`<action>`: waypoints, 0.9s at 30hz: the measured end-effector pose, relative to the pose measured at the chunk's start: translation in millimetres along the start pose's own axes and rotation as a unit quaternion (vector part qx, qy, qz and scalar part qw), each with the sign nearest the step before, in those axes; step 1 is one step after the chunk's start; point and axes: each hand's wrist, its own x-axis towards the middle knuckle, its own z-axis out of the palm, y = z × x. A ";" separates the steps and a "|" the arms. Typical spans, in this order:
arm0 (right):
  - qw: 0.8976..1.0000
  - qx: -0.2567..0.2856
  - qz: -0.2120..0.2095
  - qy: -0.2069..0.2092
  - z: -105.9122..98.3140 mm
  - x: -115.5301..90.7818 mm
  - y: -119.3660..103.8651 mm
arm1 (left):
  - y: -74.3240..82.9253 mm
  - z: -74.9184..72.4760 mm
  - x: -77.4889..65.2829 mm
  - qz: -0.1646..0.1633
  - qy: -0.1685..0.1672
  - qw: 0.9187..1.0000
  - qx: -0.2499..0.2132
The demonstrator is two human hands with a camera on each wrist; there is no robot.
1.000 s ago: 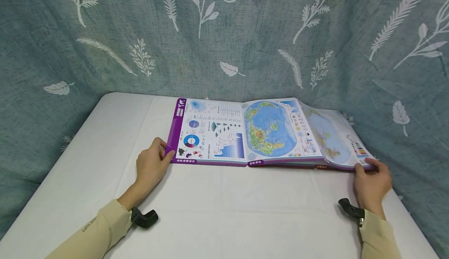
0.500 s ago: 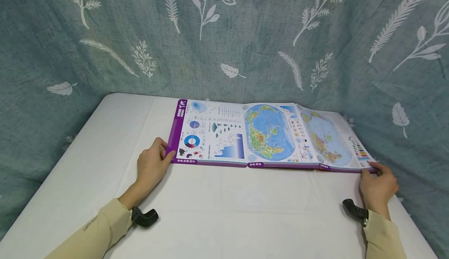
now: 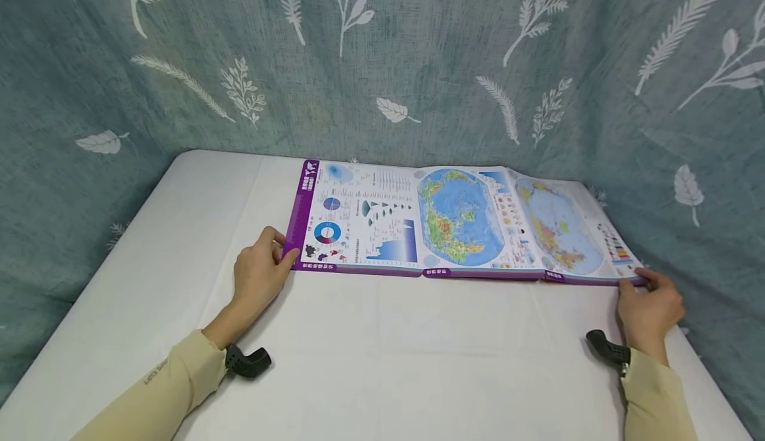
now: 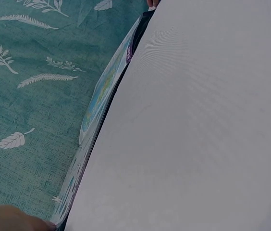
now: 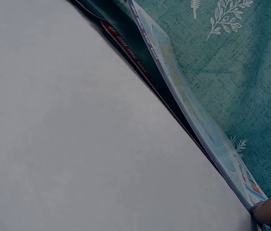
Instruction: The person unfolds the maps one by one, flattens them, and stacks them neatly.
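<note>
A folding world map [image 3: 460,218] lies spread in three panels along the far side of the table. Charts fill its purple-edged left panel, and world maps cover the other two. My left hand [image 3: 261,269] pinches the near left corner, thumb on top. At the near right corner, my right hand [image 3: 650,308] grips the edge of the third panel. The right wrist view shows a dark gap under the raised sheet, with a red-labelled lower layer [image 5: 121,43] beneath. Only a fingertip or so of each hand appears in its own wrist view.
A white cloth covers the table [image 3: 382,354], with its bare front stretch between my forearms. Behind the map hangs a green-blue curtain [image 3: 358,109] with white leaf prints, close to the map's far edge. Each wrist wears a black device [image 3: 248,362].
My right hand has moved right, drawing the third panel outward. The middle panel's loose right side has settled and the right panel shows less glare. My left hand keeps its hold on the corner.
</note>
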 end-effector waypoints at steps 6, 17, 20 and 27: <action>1.000 0.005 0.004 0.009 -0.6 -0.6 -2.0 | 0.6 -0.9 2.3 0.002 0.012 1.000 -0.007; 1.000 0.000 0.003 0.000 -3.0 3.5 -3.7 | 3.5 -2.2 2.0 -0.018 0.011 1.000 -0.009; 1.000 -0.003 -0.004 0.001 -3.3 3.1 -2.7 | 4.7 -2.6 0.5 -0.032 0.014 0.999 -0.005; 0.999 0.009 -0.048 0.021 -2.1 -3.7 -4.5 | 3.7 -4.0 -0.6 -0.022 0.020 1.000 -0.001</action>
